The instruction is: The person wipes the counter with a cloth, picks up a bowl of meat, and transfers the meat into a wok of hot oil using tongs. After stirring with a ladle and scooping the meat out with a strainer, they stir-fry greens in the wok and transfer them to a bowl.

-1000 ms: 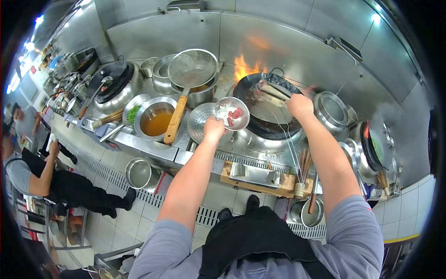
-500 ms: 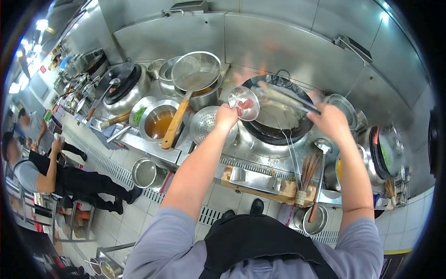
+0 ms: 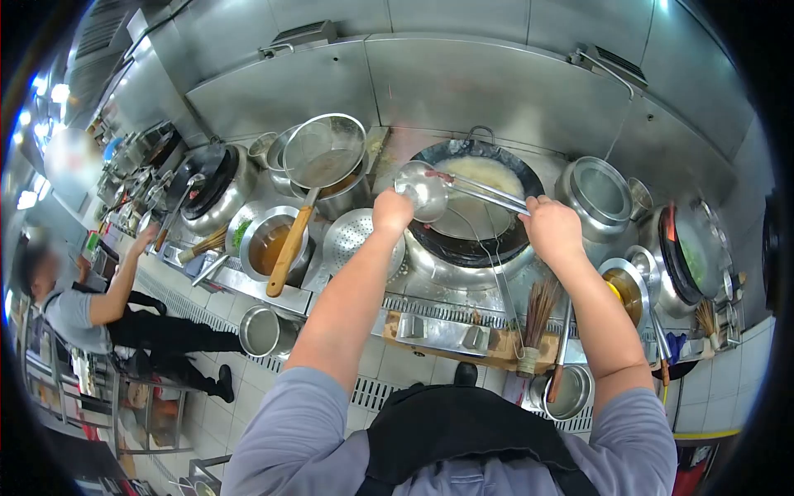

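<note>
My left hand (image 3: 392,212) is closed on the edge of a small metal bowl (image 3: 423,197), which is tilted at the left side of a black wok (image 3: 533,175). Cloudy pale liquid (image 3: 486,172) fills the wok. In my right hand (image 3: 550,233) are long metal tongs (image 3: 494,196), held across the wok with their tips at the bowl's rim. Something reddish, like meat (image 3: 441,175), shows at those tips. A wire-mesh strainer (image 3: 467,225) sits in the near part of the wok, its thin handle toward me.
Left of the wok are a perforated ladle (image 3: 354,241), a wooden-handled sieve (image 3: 327,153) over a pot, and a bowl of brown liquid (image 3: 269,252). A bamboo brush (image 3: 539,318) stands in front. Another person (image 3: 78,310) stands at far left.
The bowl, earlier showing several red meat pieces, has tipped toward the wok. The tongs have come left to its rim. Flames behind the wok are gone, and the other person's arm has risen.
</note>
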`<state>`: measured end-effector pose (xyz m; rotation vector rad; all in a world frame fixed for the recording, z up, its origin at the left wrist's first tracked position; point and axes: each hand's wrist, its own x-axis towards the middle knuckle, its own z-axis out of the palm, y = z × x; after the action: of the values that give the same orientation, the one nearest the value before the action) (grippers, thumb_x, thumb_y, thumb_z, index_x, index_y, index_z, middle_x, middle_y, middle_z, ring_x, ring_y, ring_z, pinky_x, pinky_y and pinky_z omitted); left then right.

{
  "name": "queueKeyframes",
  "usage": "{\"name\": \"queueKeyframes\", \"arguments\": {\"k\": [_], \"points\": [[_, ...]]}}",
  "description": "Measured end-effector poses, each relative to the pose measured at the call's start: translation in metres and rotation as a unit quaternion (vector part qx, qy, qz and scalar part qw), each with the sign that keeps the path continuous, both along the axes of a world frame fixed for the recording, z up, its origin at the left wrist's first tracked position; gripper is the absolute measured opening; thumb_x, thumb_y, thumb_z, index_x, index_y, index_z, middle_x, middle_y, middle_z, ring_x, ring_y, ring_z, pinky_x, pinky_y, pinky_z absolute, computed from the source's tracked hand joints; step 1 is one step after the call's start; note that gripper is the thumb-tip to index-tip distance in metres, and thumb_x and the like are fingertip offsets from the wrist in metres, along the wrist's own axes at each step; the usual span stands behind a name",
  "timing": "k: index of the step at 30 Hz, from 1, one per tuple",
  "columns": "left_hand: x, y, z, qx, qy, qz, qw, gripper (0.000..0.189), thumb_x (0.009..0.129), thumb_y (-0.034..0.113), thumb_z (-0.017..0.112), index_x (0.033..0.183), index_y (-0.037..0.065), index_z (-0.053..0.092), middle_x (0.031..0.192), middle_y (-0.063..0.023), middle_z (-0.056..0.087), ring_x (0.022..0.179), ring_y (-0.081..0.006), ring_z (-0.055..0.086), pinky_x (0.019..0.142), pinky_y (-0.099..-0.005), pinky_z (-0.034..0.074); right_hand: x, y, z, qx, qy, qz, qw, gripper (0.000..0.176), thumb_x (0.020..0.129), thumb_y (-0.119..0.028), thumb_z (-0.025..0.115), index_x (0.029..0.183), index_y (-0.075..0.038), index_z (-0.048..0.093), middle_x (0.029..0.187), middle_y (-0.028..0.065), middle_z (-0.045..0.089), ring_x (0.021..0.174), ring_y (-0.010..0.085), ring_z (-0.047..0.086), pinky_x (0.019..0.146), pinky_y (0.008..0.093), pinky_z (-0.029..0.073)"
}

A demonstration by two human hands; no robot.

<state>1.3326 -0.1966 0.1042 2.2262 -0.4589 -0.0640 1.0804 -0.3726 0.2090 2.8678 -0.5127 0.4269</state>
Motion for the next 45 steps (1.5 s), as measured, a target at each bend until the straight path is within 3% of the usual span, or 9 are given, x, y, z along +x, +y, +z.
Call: {"name": "queueKeyframes", "arguments": {"k": [2, 8, 17, 20, 25, 28, 35, 40, 45], "points": [[0.001, 0.016, 0.004, 0.042, -0.057, 0.034, 0.997, 0.031, 0.079, 0.019, 0.052, 0.091, -0.008, 0.062, 0.094, -0.0315, 0.062, 0.095, -0.0432, 0.060, 0.086, -0.0462, 0.046, 0.009, -0.004, -0.006, 0.006, -0.015, -0.001, 1.000, 0.026, 0.085, -0.028, 0.060, 0.093, -0.003, 0.062, 0.088, 0.0123, 0.064, 0.078, 0.0281, 0.065, 0.068, 0.0392, 0.053], [0.006, 0.057, 0.019, 0.013, -0.035, 0.054, 0.998, 0.028, 0.079, 0.018, 0.052, 0.089, -0.006, 0.062, 0.093, -0.0313, 0.062, 0.092, -0.0438, 0.060, 0.084, -0.0462, 0.046, 0.045, -0.013, -0.041, 0.087, 0.036, -0.119, 0.988, 0.034, 0.085, -0.035, 0.061, 0.099, -0.003, 0.063, 0.096, 0.0172, 0.066, 0.087, 0.0315, 0.066, 0.076, 0.0407, 0.053], [0.014, 0.113, -0.024, -0.110, 0.003, 0.080, 0.991, 0.026, 0.078, 0.018, 0.053, 0.082, -0.007, 0.060, 0.082, -0.0293, 0.063, 0.085, -0.0447, 0.061, 0.079, -0.0473, 0.046, 0.052, 0.019, 0.042, -0.034, 0.164, 0.067, 0.984, 0.024, 0.079, -0.027, 0.064, 0.083, -0.005, 0.070, 0.085, 0.0145, 0.068, 0.082, 0.0297, 0.067, 0.072, 0.0396, 0.053], [-0.003, 0.124, -0.032, -0.180, 0.026, 0.073, 0.981, 0.025, 0.079, 0.018, 0.054, 0.082, -0.006, 0.061, 0.080, -0.0262, 0.064, 0.077, -0.0382, 0.065, 0.073, -0.0446, 0.049, 0.079, 0.031, 0.027, -0.092, 0.198, 0.111, 0.970, 0.017, 0.076, -0.012, 0.056, 0.077, -0.005, 0.071, 0.084, 0.0152, 0.069, 0.080, 0.0295, 0.068, 0.069, 0.0392, 0.053], [-0.051, 0.153, -0.014, -0.320, 0.133, 0.070, 0.935, 0.020, 0.083, 0.011, 0.053, 0.077, -0.008, 0.055, 0.073, -0.0170, 0.063, 0.060, -0.0201, 0.065, 0.055, -0.0327, 0.054, 0.095, 0.032, 0.046, -0.086, 0.177, 0.035, 0.980, 0.019, 0.080, -0.016, 0.056, 0.082, -0.004, 0.071, 0.088, 0.0154, 0.069, 0.084, 0.0307, 0.067, 0.073, 0.0393, 0.053], [-0.067, 0.176, -0.023, -0.323, 0.158, 0.077, 0.930, 0.015, 0.084, 0.009, 0.051, 0.082, -0.006, 0.053, 0.076, -0.0135, 0.062, 0.065, -0.0193, 0.064, 0.057, -0.0301, 0.055, 0.094, 0.023, 0.048, -0.026, 0.119, -0.029, 0.992, 0.032, 0.086, -0.033, 0.059, 0.095, -0.003, 0.069, 0.098, 0.0157, 0.067, 0.093, 0.0305, 0.065, 0.080, 0.0400, 0.052], [-0.100, 0.215, -0.041, -0.333, 0.212, 0.095, 0.914, 0.018, 0.085, 0.009, 0.050, 0.094, -0.004, 0.058, 0.082, -0.0109, 0.064, 0.069, -0.0164, 0.064, 0.061, -0.0286, 0.053, 0.090, 0.035, 0.050, -0.071, 0.209, 0.020, 0.975, 0.034, 0.079, -0.038, 0.065, 0.087, -0.005, 0.069, 0.087, 0.0147, 0.068, 0.087, 0.0320, 0.065, 0.077, 0.0413, 0.052], [-0.109, 0.223, -0.038, -0.342, 0.231, 0.104, 0.905, 0.017, 0.086, 0.007, 0.048, 0.092, -0.008, 0.055, 0.084, -0.0144, 0.062, 0.072, -0.0193, 0.065, 0.064, -0.0310, 0.056, 0.130, 0.071, 0.041, -0.114, 0.270, 0.017, 0.956, 0.022, 0.079, -0.021, 0.062, 0.092, -0.006, 0.071, 0.097, 0.0138, 0.069, 0.091, 0.0282, 0.067, 0.077, 0.0369, 0.053], [-0.119, 0.237, -0.054, -0.339, 0.239, 0.118, 0.902, 0.019, 0.086, 0.009, 0.049, 0.096, -0.005, 0.057, 0.085, -0.0103, 0.064, 0.072, -0.0161, 0.064, 0.064, -0.0283, 0.052, 0.147, 0.075, 0.046, -0.112, 0.191, -0.012, 0.975, 0.020, 0.081, -0.012, 0.055, 0.091, -0.007, 0.072, 0.099, 0.0138, 0.068, 0.093, 0.0289, 0.067, 0.078, 0.0376, 0.053]]}}
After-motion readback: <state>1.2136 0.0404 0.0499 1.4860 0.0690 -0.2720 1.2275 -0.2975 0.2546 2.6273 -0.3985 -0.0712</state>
